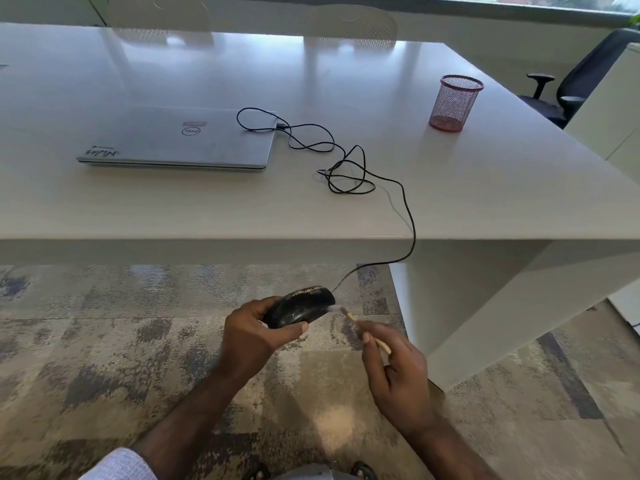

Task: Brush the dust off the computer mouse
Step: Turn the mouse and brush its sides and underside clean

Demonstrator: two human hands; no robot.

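Note:
A black computer mouse [300,306] with pale dust streaks on its top is held in the air below the table's front edge. My left hand [254,336] grips it from the left, thumb under its near side. My right hand [394,367] pinches a small brush [353,317] with a light wooden handle; its blurred bristle tip sits at the mouse's right end. The mouse's black cable [349,164] runs up over the table edge, loops on the table and reaches the laptop.
A closed silver laptop [176,138] lies on the white table [242,216]. A red mesh pen cup [453,102] stands at the back right. A black office chair [581,74] is beyond the table's right side. Patterned carpet [104,341] lies below.

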